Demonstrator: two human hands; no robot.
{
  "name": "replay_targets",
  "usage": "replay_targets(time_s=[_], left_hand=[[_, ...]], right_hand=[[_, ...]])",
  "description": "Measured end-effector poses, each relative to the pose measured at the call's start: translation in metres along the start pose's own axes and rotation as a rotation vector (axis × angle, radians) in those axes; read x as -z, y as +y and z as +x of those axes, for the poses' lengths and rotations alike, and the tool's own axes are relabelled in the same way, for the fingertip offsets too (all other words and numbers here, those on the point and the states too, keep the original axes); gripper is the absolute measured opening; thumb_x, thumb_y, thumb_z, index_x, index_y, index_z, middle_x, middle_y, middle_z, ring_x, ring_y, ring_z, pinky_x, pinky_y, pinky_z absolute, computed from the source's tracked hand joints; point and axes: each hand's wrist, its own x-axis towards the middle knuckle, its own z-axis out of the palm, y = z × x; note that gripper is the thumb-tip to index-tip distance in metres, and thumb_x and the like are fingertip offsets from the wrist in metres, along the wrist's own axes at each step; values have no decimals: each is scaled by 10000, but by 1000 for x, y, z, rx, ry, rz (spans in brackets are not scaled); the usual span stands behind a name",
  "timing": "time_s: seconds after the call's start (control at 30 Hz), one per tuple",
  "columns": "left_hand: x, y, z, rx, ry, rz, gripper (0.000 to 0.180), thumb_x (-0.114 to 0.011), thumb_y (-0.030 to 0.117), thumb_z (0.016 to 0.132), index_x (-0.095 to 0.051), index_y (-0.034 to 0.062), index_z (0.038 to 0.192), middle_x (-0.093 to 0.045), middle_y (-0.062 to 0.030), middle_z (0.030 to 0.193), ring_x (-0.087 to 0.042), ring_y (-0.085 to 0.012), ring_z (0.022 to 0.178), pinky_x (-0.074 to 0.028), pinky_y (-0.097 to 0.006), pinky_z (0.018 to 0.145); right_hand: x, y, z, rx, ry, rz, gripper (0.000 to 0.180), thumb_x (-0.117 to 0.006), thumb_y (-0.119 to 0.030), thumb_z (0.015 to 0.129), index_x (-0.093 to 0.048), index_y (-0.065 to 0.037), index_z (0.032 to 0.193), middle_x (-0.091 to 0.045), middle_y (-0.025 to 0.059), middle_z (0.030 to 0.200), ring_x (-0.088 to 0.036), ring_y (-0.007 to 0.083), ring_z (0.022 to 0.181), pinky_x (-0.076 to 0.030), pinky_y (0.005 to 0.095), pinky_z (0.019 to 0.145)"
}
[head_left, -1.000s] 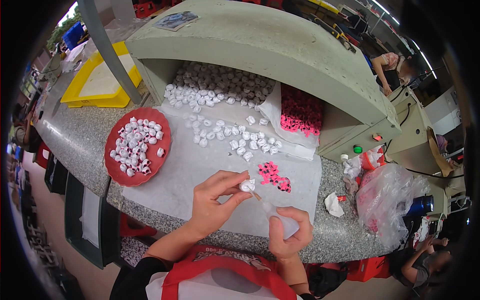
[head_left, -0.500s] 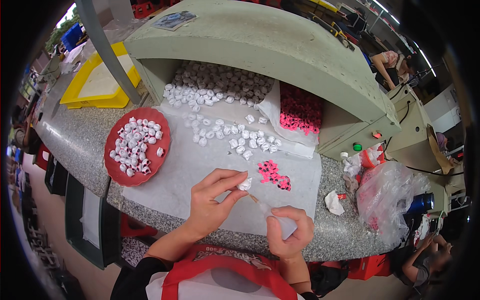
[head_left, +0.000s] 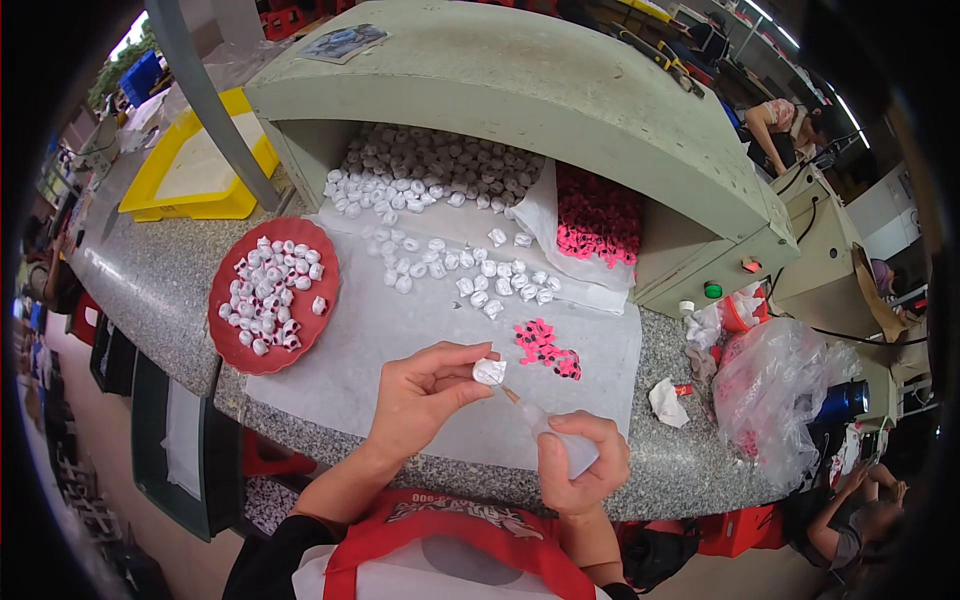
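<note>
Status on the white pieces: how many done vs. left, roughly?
Done: a few dozen white pieces with pink marks sit in the red plate. In hand: the left hand pinches one white piece while the right hand points a small squeeze bottle at it. Left: a scatter of loose pieces on the paper, plus a far larger pile under the hood, so most remains.

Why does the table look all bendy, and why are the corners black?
Head view: the fisheye lens bends straight edges, so the table rim curves; the corners are black because the round picture ends there. The light is even, with soft shadows. The left hand, white piece and right hand look sharp; things near the rim are small and squashed.
</note>
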Motion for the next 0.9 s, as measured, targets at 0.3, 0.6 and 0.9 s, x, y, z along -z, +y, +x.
replay_targets(time_s=[0.3, 0.6, 0.9], left_hand=[[-1, 2, 2, -6, 50, 5, 366, -580, -124, 711, -549, -42, 1066, -587, -147, 1016, -587, -171, 893, -481, -251, 768], [2, -2, 3, -13, 15, 3, 348, -570, -114, 740, -540, -40, 1078, -584, -120, 1025, -577, -159, 916, -482, -251, 805], [5, -6, 5, -61, 74, 31, 364, -584, -123, 711, -550, -39, 1063, -592, -134, 998, -593, -167, 872, -486, -250, 767]], right_hand=[[3, 3, 1, 30, 11, -62, 161, -617, 12, 652, -557, 10, 802, -607, 108, 670, -578, 183, 509, -441, 252, 465], [0, -1, 2, 17, -14, -42, 160, -621, 12, 648, -561, 8, 796, -608, 107, 656, -581, 182, 503, -445, 250, 463], [5, 6, 8, -482, 85, 124, 105, -579, -31, 709, -555, -1, 807, -605, 99, 711, -579, 156, 561, -447, 234, 515]])
